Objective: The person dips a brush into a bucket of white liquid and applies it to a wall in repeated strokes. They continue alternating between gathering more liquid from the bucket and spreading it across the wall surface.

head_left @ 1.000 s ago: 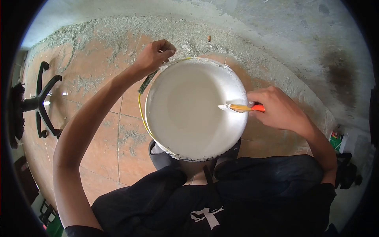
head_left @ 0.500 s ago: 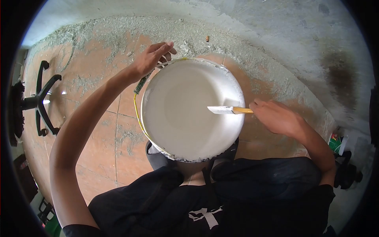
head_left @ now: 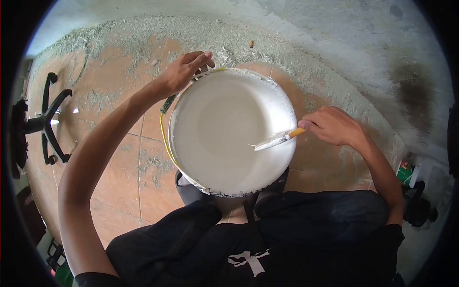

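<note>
Chair base [head_left: 46, 124]: stands at left edge of frame, black, with splayed legs and casters.
Tiled floor [head_left: 112, 184]: spreads orange-brown across left half, streaked with pale debris [head_left: 153, 31] along upper left and top.
Yellow handle wire [head_left: 165, 136]: curves down outside left side of bucket; carries dark grip [head_left: 167, 104] at upper end, just below left wrist.
Left hand [head_left: 190, 70]: sits at upper-left bucket rim, above centre-left of frame, with bent fingers; cannot tell whether pinching rim or just resting against it.
Bucket [head_left: 285, 112]: stands upright in middle of frame, round, white inside, with crusted rim.
White paste [head_left: 222, 129]: fills bottom of bucket, smooth, dead centre of frame.
Small brown piece [head_left: 251, 44]: lies in debris, top centre.
Scraper [head_left: 276, 141]: slants over right part of bucket, right of frame centre; shows white-coated blade pointing lower left; cannot tell if touching paste.
Right hand [head_left: 332, 125]: pinches yellow scraper handle between thumb and fingers, right of bucket, with remaining fingers folded in.
Green-and-white container [head_left: 408, 173]: sits near wall, right edge of frame.
</note>
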`<state>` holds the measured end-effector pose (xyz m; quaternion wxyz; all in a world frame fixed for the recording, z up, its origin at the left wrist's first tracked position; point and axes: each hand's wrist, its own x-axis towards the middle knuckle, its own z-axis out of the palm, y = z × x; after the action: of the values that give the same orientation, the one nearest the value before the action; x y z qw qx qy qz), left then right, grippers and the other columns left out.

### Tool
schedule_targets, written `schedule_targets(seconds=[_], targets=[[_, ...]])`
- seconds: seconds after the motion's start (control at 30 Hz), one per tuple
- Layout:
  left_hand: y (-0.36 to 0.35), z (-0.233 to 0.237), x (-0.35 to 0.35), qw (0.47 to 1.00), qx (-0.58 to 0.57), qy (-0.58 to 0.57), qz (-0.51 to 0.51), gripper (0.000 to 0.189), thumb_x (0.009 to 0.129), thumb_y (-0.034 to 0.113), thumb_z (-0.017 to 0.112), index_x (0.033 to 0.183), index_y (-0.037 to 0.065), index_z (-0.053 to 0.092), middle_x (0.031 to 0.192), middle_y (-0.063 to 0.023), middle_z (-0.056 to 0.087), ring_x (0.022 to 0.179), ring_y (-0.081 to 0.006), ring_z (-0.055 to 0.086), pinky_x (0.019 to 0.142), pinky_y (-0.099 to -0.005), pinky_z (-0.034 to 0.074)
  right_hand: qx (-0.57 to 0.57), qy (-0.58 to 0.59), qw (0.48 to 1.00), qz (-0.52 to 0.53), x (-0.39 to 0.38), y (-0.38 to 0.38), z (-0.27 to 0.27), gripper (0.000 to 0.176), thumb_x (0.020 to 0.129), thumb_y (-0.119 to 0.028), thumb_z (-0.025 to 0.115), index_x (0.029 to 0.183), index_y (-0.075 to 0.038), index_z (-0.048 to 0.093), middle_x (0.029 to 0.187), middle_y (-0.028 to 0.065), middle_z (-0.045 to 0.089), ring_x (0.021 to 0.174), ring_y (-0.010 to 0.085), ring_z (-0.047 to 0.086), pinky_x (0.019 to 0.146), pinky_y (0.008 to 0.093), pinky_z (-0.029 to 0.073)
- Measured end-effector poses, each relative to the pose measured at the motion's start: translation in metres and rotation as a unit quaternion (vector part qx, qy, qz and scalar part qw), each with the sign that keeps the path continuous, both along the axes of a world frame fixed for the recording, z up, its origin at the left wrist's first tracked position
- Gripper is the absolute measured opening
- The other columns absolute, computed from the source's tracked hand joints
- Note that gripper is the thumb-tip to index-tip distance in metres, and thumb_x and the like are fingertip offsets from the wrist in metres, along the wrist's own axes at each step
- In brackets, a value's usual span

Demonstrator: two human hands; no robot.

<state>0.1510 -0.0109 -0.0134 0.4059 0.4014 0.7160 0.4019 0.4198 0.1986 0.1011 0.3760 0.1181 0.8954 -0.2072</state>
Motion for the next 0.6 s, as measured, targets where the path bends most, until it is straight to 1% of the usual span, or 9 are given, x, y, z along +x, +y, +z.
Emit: schedule_targets(seconds=[0.1,0.17,0.2,0.27,0.4,0.47,0.5,0.57,0.6], targets=[[0.001,-0.005,-0.001,1.000,-0.004,0.014,0.010,0.065,0.090,0.063,0.032,0.092,0.004,0.060,0.072,-0.0039,0.046,0.068,-0.0130,0.045,0.064,-0.0291,0.040,0.003,0.041,0.999,0.010,0.003,0.004,-0.009,0.043,0.093,-0.036,0.045,0.073,-0.002,0.059,0.064,0.0195,0.056,0.063,0.0372,0.055,0.062,0.0459,0.040],[0.000,-0.009,-0.001,1.000,0.006,0.022,0.008,0.064,0.090,0.062,0.032,0.091,0.004,0.060,0.072,-0.0035,0.045,0.068,-0.0127,0.045,0.064,-0.0290,0.040,0.015,0.006,0.999,0.045,0.000,0.003,-0.004,0.044,0.093,-0.038,0.044,0.073,-0.002,0.058,0.062,0.0187,0.055,0.062,0.0363,0.054,0.061,0.0455,0.040],[0.000,-0.008,-0.001,1.000,0.005,0.021,0.008,0.064,0.090,0.062,0.032,0.091,0.004,0.060,0.072,-0.0035,0.045,0.068,-0.0127,0.045,0.064,-0.0290,0.040,0.014,0.004,0.999,0.045,-0.002,0.003,-0.001,0.044,0.093,-0.038,0.044,0.073,-0.002,0.058,0.062,0.0187,0.055,0.062,0.0363,0.054,0.061,0.0455,0.040],[0.000,-0.007,-0.001,1.000,0.002,0.023,0.002,0.064,0.090,0.062,0.032,0.091,0.004,0.059,0.072,-0.0032,0.045,0.068,-0.0125,0.044,0.064,-0.0286,0.039,-0.001,-0.057,0.998,0.037,-0.006,0.003,0.004,0.043,0.093,-0.038,0.044,0.074,-0.002,0.057,0.062,0.0175,0.054,0.063,0.0351,0.054,0.061,0.0452,0.039],[0.001,-0.002,-0.001,1.000,-0.007,0.023,-0.003,0.064,0.090,0.061,0.032,0.091,0.004,0.060,0.071,-0.0030,0.046,0.068,-0.0124,0.044,0.064,-0.0287,0.040,-0.009,-0.059,0.997,0.044,-0.005,0.006,0.001,0.042,0.093,-0.039,0.044,0.074,-0.002,0.057,0.062,0.0168,0.054,0.064,0.0344,0.055,0.061,0.0453,0.039],[0.000,-0.001,-0.002,0.999,-0.029,0.019,-0.017,0.074,0.089,0.065,0.029,0.103,0.000,0.061,0.087,-0.0167,0.061,0.082,-0.0246,0.058,0.074,-0.0370,0.046,-0.015,-0.069,0.997,0.035,-0.005,0.007,-0.001,0.043,0.093,-0.039,0.045,0.074,-0.002,0.056,0.062,0.0169,0.054,0.064,0.0344,0.054,0.061,0.0452,0.038],[0.000,-0.001,-0.001,0.999,-0.029,0.019,-0.017,0.074,0.089,0.065,0.029,0.103,0.000,0.061,0.087,-0.0167,0.061,0.082,-0.0246,0.058,0.074,-0.0370,0.046,-0.015,-0.069,0.997,0.035,-0.004,0.007,-0.001,0.043,0.093,-0.039,0.045,0.074,-0.002,0.056,0.062,0.0169,0.054,0.064,0.0344,0.054,0.061,0.0452,0.038],[0.001,-0.003,0.000,1.000,-0.016,0.015,-0.001,0.064,0.091,0.061,0.032,0.093,0.004,0.060,0.073,-0.0040,0.049,0.069,-0.0125,0.046,0.065,-0.0283,0.040,-0.008,-0.057,0.998,0.039,-0.004,0.005,0.001,0.041,0.092,-0.038,0.046,0.076,-0.002,0.056,0.062,0.0173,0.054,0.063,0.0352,0.054,0.061,0.0455,0.038],[0.001,-0.005,0.000,1.000,-0.016,0.014,-0.001,0.064,0.091,0.061,0.032,0.093,0.004,0.060,0.073,-0.0040,0.049,0.069,-0.0125,0.046,0.065,-0.0283,0.040,-0.009,-0.058,0.997,0.039,-0.004,0.004,0.002,0.041,0.092,-0.038,0.046,0.076,-0.002,0.056,0.062,0.0173,0.054,0.063,0.0352,0.054,0.061,0.0455,0.038]])
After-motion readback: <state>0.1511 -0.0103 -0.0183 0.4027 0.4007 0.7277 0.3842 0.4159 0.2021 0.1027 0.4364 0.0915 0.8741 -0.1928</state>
